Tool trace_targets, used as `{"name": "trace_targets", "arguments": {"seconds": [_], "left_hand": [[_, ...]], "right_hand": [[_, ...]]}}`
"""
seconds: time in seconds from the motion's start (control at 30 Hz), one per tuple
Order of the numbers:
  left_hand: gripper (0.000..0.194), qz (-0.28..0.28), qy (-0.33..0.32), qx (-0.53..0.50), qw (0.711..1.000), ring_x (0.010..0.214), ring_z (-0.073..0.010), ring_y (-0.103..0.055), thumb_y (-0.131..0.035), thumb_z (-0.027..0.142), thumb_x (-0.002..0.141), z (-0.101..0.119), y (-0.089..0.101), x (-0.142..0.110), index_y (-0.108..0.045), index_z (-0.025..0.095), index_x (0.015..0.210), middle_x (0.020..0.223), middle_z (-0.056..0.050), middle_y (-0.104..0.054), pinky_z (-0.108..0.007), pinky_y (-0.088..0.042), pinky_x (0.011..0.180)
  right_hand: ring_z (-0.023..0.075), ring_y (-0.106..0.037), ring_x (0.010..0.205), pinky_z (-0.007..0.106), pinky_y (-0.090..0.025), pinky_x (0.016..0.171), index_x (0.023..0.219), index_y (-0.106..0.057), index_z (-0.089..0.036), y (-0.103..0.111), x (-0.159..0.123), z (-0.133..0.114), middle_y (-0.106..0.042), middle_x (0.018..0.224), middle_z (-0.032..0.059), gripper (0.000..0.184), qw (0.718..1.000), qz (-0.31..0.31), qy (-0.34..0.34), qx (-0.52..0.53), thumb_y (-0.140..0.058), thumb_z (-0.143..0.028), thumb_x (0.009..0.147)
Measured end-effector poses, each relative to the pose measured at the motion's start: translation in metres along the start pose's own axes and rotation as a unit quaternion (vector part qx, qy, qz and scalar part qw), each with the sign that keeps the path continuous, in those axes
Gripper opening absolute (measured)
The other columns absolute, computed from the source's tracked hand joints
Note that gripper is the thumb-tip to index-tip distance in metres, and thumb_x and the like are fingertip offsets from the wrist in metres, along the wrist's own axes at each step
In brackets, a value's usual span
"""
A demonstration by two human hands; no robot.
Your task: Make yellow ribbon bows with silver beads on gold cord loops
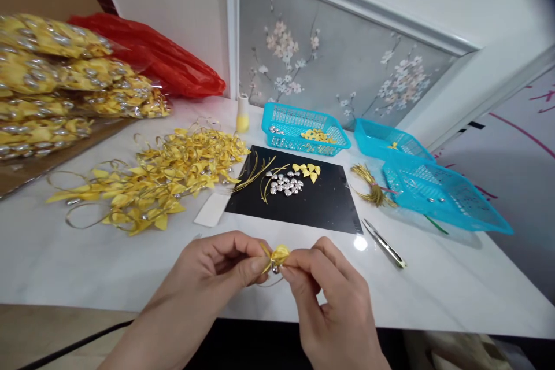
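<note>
Between my two hands, near the table's front edge, is a small yellow ribbon bow (pixel 281 252) with a silver bead (pixel 275 269) at its middle. My left hand (pixel 225 269) pinches its left side between thumb and forefinger. On the other side my right hand (pixel 332 283) pinches it close to the bead. A thin gold cord curves below the fingers. Just beyond lies a black mat (pixel 299 215) bearing silver beads (pixel 286 184), small yellow ribbon pieces (pixel 309 171) and loose gold cords (pixel 255 170).
A pile of yellow bows on cords (pixel 173 173) spreads at left, below bagged bows (pixel 52 81). Blue baskets (pixel 271 141) stand at the back and right. Tweezers (pixel 384 243), a cord bundle (pixel 376 193), a spool (pixel 243 113) and a white pad (pixel 211 211) surround the mat.
</note>
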State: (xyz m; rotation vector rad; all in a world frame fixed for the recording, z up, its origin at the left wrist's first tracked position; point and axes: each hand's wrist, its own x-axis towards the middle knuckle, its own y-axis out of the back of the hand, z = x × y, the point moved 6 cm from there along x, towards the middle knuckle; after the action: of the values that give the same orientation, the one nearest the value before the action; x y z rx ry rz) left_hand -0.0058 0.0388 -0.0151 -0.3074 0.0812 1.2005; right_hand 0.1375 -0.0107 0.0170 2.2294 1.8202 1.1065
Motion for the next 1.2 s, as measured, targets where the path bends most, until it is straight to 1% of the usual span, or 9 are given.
{"name": "trace_targets", "arguments": {"seconds": [0.1, 0.23, 0.47, 0.6, 0.67, 0.87, 1.03, 1.1, 1.2], "left_hand": [[0.015, -0.011, 0.007, -0.013, 1.000, 0.068, -0.0125, -0.056, -0.074, 0.029, 0.080, 0.0006, -0.0013, -0.0001, -0.070, 0.022, 0.066, 0.066, 0.004, -0.064, -0.021, -0.046, 0.068], [0.017, -0.015, 0.009, -0.017, 1.000, 0.067, -0.0118, -0.054, -0.074, 0.029, 0.081, 0.0013, -0.0026, 0.0007, -0.070, 0.022, 0.066, 0.065, 0.005, -0.063, -0.020, -0.045, 0.066], [0.016, -0.014, -0.004, 0.015, 1.000, 0.069, -0.0130, -0.056, -0.072, 0.030, 0.082, -0.0005, -0.0007, -0.0013, -0.070, 0.023, 0.068, 0.068, 0.004, -0.064, -0.022, -0.046, 0.068], [0.016, 0.000, -0.027, 0.071, 0.997, 0.072, -0.0150, -0.059, -0.071, 0.030, 0.082, 0.0027, 0.0010, -0.0021, -0.069, 0.023, 0.068, 0.072, 0.003, -0.067, -0.024, -0.048, 0.070], [0.015, 0.002, -0.038, 0.087, 0.996, 0.072, -0.0149, -0.060, -0.070, 0.030, 0.082, 0.0042, 0.0011, -0.0022, -0.069, 0.023, 0.069, 0.072, 0.003, -0.067, -0.024, -0.048, 0.070], [0.013, -0.005, -0.039, 0.065, 0.997, 0.071, -0.0140, -0.061, -0.070, 0.028, 0.083, 0.0038, 0.0008, -0.0014, -0.070, 0.023, 0.070, 0.072, 0.003, -0.068, -0.022, -0.049, 0.069], [0.014, -0.011, -0.043, 0.046, 0.998, 0.071, -0.0134, -0.062, -0.070, 0.025, 0.083, 0.0040, 0.0013, -0.0032, -0.070, 0.023, 0.069, 0.070, 0.004, -0.068, -0.022, -0.049, 0.070], [0.014, -0.012, -0.040, 0.042, 0.998, 0.071, -0.0138, -0.062, -0.070, 0.025, 0.083, 0.0033, 0.0020, -0.0042, -0.071, 0.023, 0.070, 0.070, 0.003, -0.068, -0.023, -0.050, 0.070], [0.013, -0.010, -0.034, 0.038, 0.999, 0.071, -0.0141, -0.062, -0.071, 0.025, 0.083, 0.0031, 0.0026, -0.0036, -0.071, 0.023, 0.070, 0.071, 0.003, -0.069, -0.023, -0.049, 0.071]], "right_hand": [[0.0102, -0.051, 0.061, 0.020, -0.045, 0.056, 0.089, -0.064, -0.020, -0.0005, 0.0002, 0.0019, -0.049, 0.075, -0.0017, 0.018, 1.000, -0.011, -0.001, 0.019, -0.051, -0.008, 0.095], [0.0118, -0.052, 0.063, 0.022, -0.042, 0.054, 0.090, -0.065, -0.020, -0.0001, -0.0002, 0.0032, -0.049, 0.075, -0.0006, 0.020, 1.000, -0.026, 0.002, 0.010, -0.049, -0.012, 0.098], [0.0135, -0.049, 0.061, 0.025, -0.037, 0.051, 0.092, -0.068, -0.023, -0.0003, -0.0010, 0.0021, -0.045, 0.074, -0.0005, 0.026, 0.999, -0.042, 0.005, -0.016, -0.045, -0.012, 0.099], [0.0129, -0.049, 0.059, 0.025, -0.039, 0.053, 0.091, -0.068, -0.022, 0.0006, -0.0015, 0.0015, -0.044, 0.073, -0.0009, 0.026, 0.998, -0.038, 0.012, -0.046, -0.045, -0.012, 0.098], [0.0127, -0.051, 0.060, 0.024, -0.040, 0.052, 0.091, -0.067, -0.021, 0.0008, -0.0016, 0.0025, -0.045, 0.074, -0.0008, 0.023, 0.998, -0.038, 0.007, -0.039, -0.047, -0.014, 0.099], [0.0094, -0.051, 0.059, 0.019, -0.045, 0.053, 0.087, -0.065, -0.021, 0.0011, -0.0012, 0.0043, -0.049, 0.074, -0.0021, 0.017, 1.000, -0.016, -0.002, 0.025, -0.053, -0.012, 0.096], [0.0086, -0.051, 0.059, 0.017, -0.047, 0.056, 0.084, -0.065, -0.021, 0.0021, -0.0003, 0.0061, -0.050, 0.072, -0.0032, 0.015, 0.999, -0.001, -0.006, 0.033, -0.057, -0.012, 0.093], [0.0091, -0.052, 0.060, 0.018, -0.048, 0.057, 0.084, -0.067, -0.021, 0.0037, 0.0006, 0.0067, -0.053, 0.072, -0.0029, 0.015, 0.999, -0.006, 0.001, 0.034, -0.059, -0.012, 0.093], [0.0107, -0.058, 0.066, 0.019, -0.051, 0.059, 0.090, -0.069, -0.022, 0.0047, 0.0008, 0.0057, -0.058, 0.078, -0.0004, 0.016, 0.999, -0.033, 0.025, 0.027, -0.058, -0.012, 0.093]]}}
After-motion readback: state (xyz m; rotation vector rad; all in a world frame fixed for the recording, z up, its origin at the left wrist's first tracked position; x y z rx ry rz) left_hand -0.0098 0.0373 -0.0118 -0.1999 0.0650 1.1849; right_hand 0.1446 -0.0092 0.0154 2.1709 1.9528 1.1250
